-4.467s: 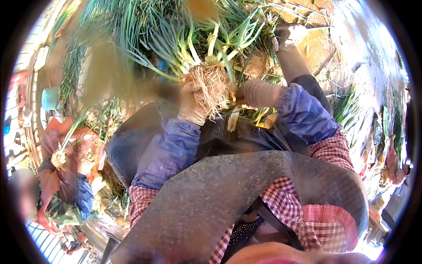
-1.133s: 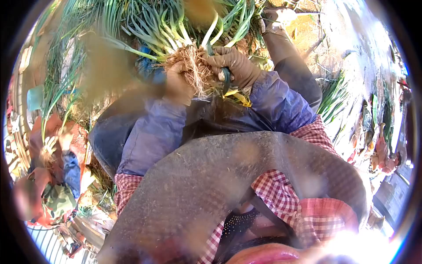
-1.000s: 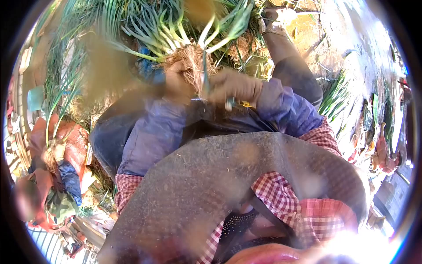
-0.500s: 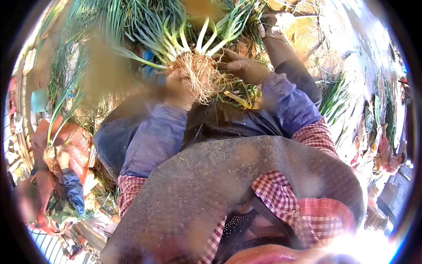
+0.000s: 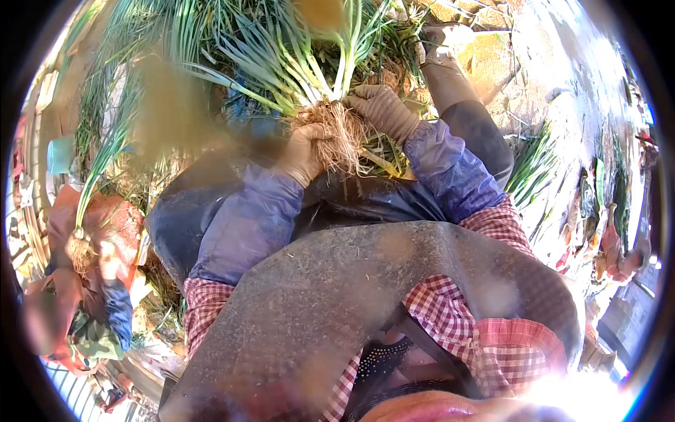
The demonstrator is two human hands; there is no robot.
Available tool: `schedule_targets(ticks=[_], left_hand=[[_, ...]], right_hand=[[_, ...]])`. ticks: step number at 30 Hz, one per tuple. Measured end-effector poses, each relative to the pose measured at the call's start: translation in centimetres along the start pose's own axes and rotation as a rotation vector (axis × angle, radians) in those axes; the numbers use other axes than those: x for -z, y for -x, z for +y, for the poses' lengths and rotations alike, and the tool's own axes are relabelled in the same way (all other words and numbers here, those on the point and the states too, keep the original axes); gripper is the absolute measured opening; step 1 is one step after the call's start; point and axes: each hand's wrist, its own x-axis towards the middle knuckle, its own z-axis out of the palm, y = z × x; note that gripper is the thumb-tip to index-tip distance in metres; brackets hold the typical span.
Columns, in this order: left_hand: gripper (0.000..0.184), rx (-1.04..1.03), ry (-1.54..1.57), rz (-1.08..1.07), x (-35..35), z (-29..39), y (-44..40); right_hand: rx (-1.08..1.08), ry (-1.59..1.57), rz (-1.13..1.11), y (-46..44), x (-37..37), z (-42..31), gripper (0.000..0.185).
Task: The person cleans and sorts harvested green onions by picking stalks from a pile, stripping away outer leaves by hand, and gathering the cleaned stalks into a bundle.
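Note:
A rooted clump of green onions [image 5: 330, 137] is up in front of my lap, its pale stems and green leaves pointing away and its tangled tan roots hanging toward me. My left hand [image 5: 302, 153], in a tan glove, is closed round the left side of the roots. On the other side, my right hand [image 5: 384, 112], gloved too, has its fingers curled against the base of the stems. A smear over the view blurs part of the area left of the clump.
Long green onion leaves [image 5: 169, 42] lie heaped ahead and to the left. More green onions [image 5: 534, 165] lie on the ground at right. At far left, another person [image 5: 98, 309] has a rooted onion clump [image 5: 81, 253] near one hand. A dark apron [image 5: 365, 200] covers my lap.
The clump has shifted slightly right and toward me, its stems now drawn closer together. My right hand has closed in from loosely spread fingers to a grip at the stem base.

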Motion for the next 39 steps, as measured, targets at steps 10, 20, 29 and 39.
schedule_targets(ticks=[10, 20, 29, 39], left_hand=[[0.052, -0.093, 0.185, -0.139, -0.9, 0.6, 0.5], [0.046, -0.044, 0.03, 0.041, 0.4, -0.8, -0.8], [0.035, -0.122, -0.871, 0.22, 2.2, -5.3, -3.9], [0.047, -0.313, -1.449, -0.091, -5.1, -3.0, 0.4]], right_hand=[[0.01, 0.349, -0.503, 1.3, -0.1, 10.0, 0.028], [-0.305, -0.6, -0.072, 1.1, 1.3, 0.4, 0.049], [-0.274, 0.017, -0.092, 4.2, -2.7, -1.2, 0.074], [-0.134, -0.398, -0.048, 3.7, -0.6, 1.4, 0.047]])
